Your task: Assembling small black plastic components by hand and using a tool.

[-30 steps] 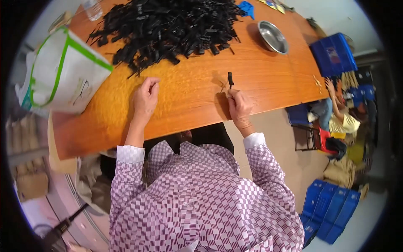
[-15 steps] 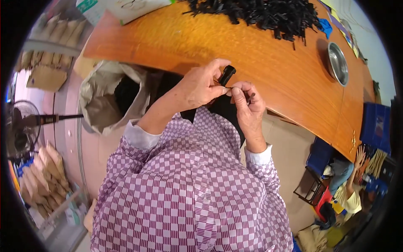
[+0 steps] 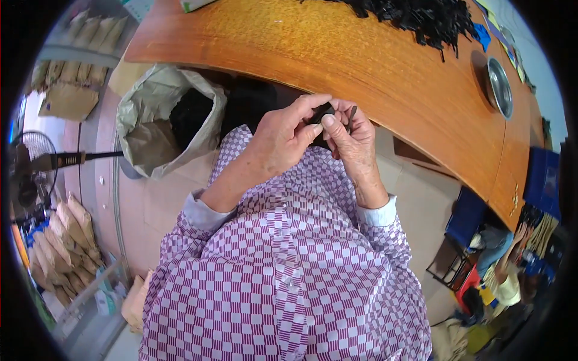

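Close together at the near edge of the wooden table [image 3: 271, 63], my two hands meet around a small black piece [image 3: 323, 112]. My left hand [image 3: 280, 135] pinches it from the left with thumb and forefinger. The thumb of my right hand [image 3: 356, 141] presses against it from the other side, and a thin dark strip [image 3: 352, 115] sticks up between the right fingers. My fingers cover most of the piece, so its exact kind cannot be made out. Toward the far side of the table lies a heap of black strips [image 3: 415, 23].
An open pale sack [image 3: 165, 159] with black material inside stands left of my lap, by the table. A metal bowl [image 3: 499, 89] sits at the table's right. A fan [image 3: 30, 162] and paper-wrapped bundles [image 3: 72, 222] are far left. Another person's arm [image 3: 509, 253] shows at right.
My hands have drawn together, and the black piece, which stood up plainly between them, is now mostly covered by my fingers. The whole view has shifted slightly, with the table higher in the picture.
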### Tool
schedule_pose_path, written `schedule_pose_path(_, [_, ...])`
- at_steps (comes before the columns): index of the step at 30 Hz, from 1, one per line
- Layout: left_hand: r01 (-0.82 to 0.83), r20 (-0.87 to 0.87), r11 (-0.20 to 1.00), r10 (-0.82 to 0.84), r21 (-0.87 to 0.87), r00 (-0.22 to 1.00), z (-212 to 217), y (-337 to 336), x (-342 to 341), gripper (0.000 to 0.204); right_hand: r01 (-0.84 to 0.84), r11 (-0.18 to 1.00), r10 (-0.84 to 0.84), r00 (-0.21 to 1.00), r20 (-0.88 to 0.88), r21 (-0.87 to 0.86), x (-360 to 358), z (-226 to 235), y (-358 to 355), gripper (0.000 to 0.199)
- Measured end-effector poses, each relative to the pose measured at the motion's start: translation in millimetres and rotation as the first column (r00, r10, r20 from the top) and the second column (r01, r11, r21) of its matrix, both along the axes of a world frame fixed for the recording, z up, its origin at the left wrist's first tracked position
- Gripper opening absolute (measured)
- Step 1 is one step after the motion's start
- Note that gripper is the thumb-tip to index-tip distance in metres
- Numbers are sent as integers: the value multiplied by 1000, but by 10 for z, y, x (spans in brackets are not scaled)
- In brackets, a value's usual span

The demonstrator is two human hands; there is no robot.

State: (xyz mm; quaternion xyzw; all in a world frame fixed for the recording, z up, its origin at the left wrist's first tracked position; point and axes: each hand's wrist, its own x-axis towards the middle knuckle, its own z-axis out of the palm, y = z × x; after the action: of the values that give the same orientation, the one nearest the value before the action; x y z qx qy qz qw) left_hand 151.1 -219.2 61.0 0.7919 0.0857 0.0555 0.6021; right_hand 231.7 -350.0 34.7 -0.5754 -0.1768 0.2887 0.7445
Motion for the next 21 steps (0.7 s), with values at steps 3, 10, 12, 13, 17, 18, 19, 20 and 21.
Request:
schedule_pose_path(3, [-7, 92, 1000, 6, 9, 996, -43, -66, 68, 39, 46, 999, -46, 999, 17, 6, 16, 55, -61, 21])
schedule_pose_path(10, [68, 221, 970, -15, -233, 975, -55, -97, 165, 35, 120, 991, -117, 991, -66, 55, -146, 159, -175, 31])
schedule_pose_path(12, [62, 221, 969, -8, -239, 975, -49, -95, 162, 35, 45, 999, -45, 999, -5, -23, -166, 250, -205, 35])
schedule_pose_path(13, [52, 217, 969, 2, -242, 976, -42, -90, 156, 36, 4, 998, -2, 1000, 25, -62, -178, 278, -207, 38])
schedule_pose_path(17, [-29, 234, 966, 91, -257, 968, -41, -73, 98, 36, -42, 999, 43, 999, 14, -31, -263, 282, -132, 38])
schedule_pose_path(18, [-57, 239, 963, 122, -263, 963, -39, -72, 66, 36, -55, 998, 56, 998, 19, -25, -280, 279, -115, 38])
schedule_pose_path(19, [-68, 245, 964, 132, -257, 961, -28, -70, 30, 36, -73, 997, 73, 997, 7, -2, -294, 276, -99, 38])
schedule_pose_path(20, [-59, 238, 971, 115, -230, 964, -12, -70, -8, 38, -90, 996, 90, 996, -4, 23, -309, 279, -87, 38])
schedule_pose_path(21, [-50, 232, 978, 97, -202, 968, 9, -73, -47, 40, -105, 993, 106, 994, -13, 49, -331, 291, -81, 38])
